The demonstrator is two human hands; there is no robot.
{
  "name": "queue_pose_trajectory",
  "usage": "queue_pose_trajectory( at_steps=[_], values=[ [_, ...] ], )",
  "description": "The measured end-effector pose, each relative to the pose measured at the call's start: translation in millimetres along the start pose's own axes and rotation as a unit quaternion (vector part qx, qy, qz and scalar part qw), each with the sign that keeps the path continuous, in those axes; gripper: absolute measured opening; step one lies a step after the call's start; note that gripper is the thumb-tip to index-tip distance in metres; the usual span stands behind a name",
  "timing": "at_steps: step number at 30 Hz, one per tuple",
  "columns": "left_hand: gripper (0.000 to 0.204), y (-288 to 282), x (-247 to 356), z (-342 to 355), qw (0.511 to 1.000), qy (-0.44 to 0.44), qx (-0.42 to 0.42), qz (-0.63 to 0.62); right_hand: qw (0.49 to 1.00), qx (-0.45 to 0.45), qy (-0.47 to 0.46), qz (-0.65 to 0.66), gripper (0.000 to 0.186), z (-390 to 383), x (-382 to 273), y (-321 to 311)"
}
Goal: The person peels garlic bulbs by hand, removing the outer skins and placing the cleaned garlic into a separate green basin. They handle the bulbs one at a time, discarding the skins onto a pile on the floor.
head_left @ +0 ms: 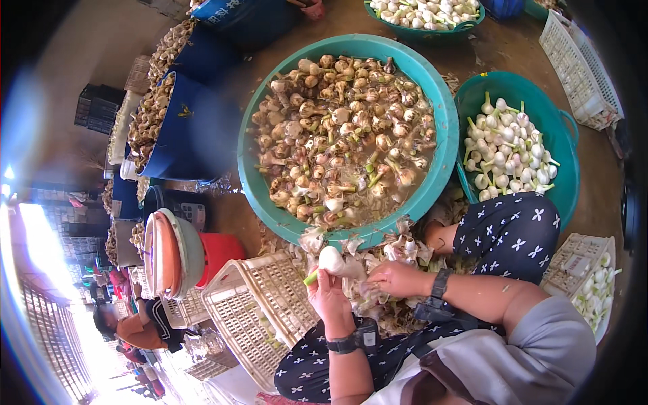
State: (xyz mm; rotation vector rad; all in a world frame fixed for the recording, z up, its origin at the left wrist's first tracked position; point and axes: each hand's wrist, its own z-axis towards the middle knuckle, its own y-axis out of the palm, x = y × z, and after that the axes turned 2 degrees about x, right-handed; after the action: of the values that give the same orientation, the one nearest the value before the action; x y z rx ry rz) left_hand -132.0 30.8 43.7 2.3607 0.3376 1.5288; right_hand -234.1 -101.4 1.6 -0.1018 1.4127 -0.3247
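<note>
My left hand (329, 300) is closed around the green stem of a white garlic bulb (331, 259), just past the near rim of the big teal tub (247, 182). Pale papery garlic skin (352, 268) stretches from the bulb toward my right hand (397, 279). The right fingers are pinched on that skin and slightly blurred. Inside the tub, many brownish unpeeled garlic bulbs (341, 116) float in murky water. Loose peelings (391, 320) lie heaped beneath my hands and along the tub's near edge.
At right stands a green basket (565, 179) of clean white garlic; another teal basket (466, 25) is at the top. A cream crate (260, 310) lies tilted at my left. Blue barrels (177, 128) heaped with garlic and a red bucket (221, 256) stand left. Another person (145, 322) sits farther left.
</note>
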Motion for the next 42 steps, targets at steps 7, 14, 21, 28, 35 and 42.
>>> queue_pose_trajectory(
  at_steps=[7, 14, 21, 28, 35, 42],
  values=[
    [0.017, 9.1, 19.6, -9.6, 0.987, 0.012, 0.129, 0.095, 0.93, -0.098, 0.027, -0.353, 0.01, -14.3, 66.4, 1.2],
    [0.026, -3.4, 24.0, -3.3, 0.99, -0.099, 0.095, 0.026, 0.988, 0.113, -0.026, -0.098, 0.034, 52.9, -55.0, 1.3],
    [0.058, -105.3, 92.3, 19.8, 0.948, 0.01, 0.201, -0.247, 0.982, -0.077, 0.035, -0.168, 0.02, 63.0, 31.1, -11.6],
    [0.054, -90.4, 58.6, 40.4, 0.954, -0.028, 0.094, -0.282, 0.728, -0.066, 0.282, -0.621, 0.027, 139.3, 172.0, -109.5],
    [0.039, 39.0, -31.1, 39.6, 0.976, -0.205, 0.06, 0.048, 0.954, 0.262, 0.084, 0.123, 0.034, 127.5, 70.4, -18.4],
    [0.035, -3.3, -38.9, 45.5, 0.923, -0.102, -0.154, 0.338, 0.896, 0.116, -0.192, -0.384, 0.019, 68.0, 29.9, -1.5]
  ],
)
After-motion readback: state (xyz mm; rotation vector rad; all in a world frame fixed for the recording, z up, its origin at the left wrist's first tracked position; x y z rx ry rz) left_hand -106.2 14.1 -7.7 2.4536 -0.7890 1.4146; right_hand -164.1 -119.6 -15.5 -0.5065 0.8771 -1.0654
